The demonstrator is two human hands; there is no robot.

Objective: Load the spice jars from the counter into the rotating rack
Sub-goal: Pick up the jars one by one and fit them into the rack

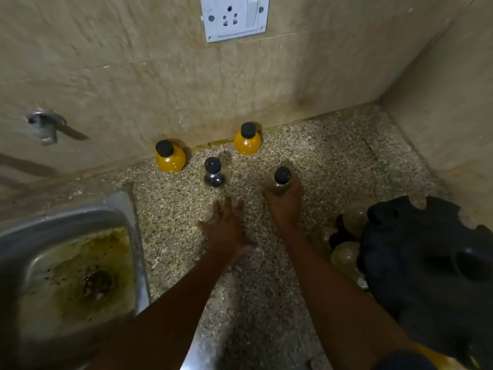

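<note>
Jars, 4 in the head view, stand on the speckled bench (333,166). The right hand (285,206) has its grip curled round the brown jar (280,182); the left hand (226,228) lies spread and holds nothing. The black rack (426,263) sits at right. Risk: swinging over could knock the dark jar (213,174). No labels readable.

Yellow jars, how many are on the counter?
2. One yellow jar stands by the wall at left, the other yellow jar further right by the wall. The rack is dark and blurry, so more could be hidden there.
</note>
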